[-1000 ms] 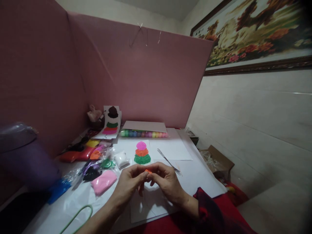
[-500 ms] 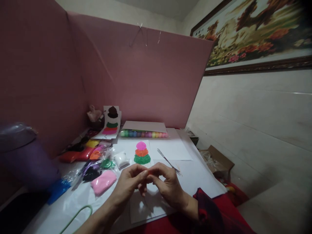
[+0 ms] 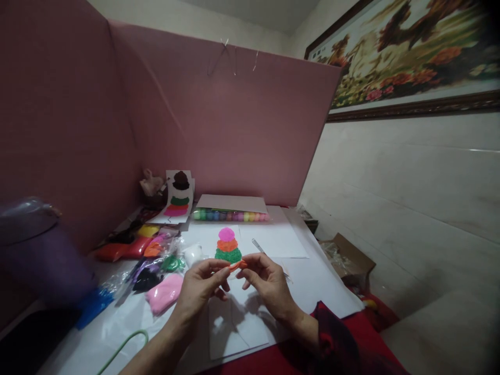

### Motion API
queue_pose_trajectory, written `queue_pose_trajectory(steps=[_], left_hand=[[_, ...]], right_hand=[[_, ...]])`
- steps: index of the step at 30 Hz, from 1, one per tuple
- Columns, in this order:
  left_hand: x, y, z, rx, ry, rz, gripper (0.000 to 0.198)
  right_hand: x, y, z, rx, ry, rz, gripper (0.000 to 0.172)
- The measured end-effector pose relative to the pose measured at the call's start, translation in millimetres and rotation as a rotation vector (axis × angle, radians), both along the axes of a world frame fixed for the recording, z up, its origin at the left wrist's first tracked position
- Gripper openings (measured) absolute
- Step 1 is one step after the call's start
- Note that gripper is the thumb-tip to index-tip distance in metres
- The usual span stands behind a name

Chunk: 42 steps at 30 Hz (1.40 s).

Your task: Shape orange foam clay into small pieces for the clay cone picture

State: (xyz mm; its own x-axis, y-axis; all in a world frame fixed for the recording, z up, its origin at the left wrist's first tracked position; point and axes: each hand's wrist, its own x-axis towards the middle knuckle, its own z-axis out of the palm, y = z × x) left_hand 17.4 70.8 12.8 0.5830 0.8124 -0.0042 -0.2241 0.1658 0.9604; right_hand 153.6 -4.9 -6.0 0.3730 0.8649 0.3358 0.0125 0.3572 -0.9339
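Between my two hands stretches a small strip of orange modelling clay [image 3: 237, 266]. My left hand [image 3: 203, 285] pinches its left end between thumb and fingertips. The right end is pinched by my right hand [image 3: 269, 284]. Both hands hover over a white sheet [image 3: 230, 333] near the table's front edge. Just beyond the fingers lies a paper with a stacked shape [image 3: 227, 244] in pink, orange and green, its lower edge partly covered by the hands. A metal tool [image 3: 258, 246] lies behind my right hand, which hides part of it.
Bagged clay fills the left side, including a pink packet [image 3: 165, 294] and a white one [image 3: 192, 254]. A row of coloured tubs [image 3: 230, 215] lies at the back. An upright picture [image 3: 179, 198] leans at the back left. A cardboard box [image 3: 347, 260] stands right of the table.
My hands have risen slightly and their fingertips have moved apart. The orange clay, mostly hidden before, now shows as a strip between them.
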Motion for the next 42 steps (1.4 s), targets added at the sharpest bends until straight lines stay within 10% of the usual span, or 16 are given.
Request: queue_pose_trajectory(steps=[27,42], left_hand=[[-0.1,-2.6,-1.6,0.050,-0.001,-0.228,0.024],[0.0,5.2,-6.7,-0.032,-0.067,0.005,0.027]], right_hand=[[-7.0,-15.1,10.4,0.022,-0.463,-0.077,0.009],[1.4,0.2,0.1,-0.060,-0.020,-0.105,0.012]])
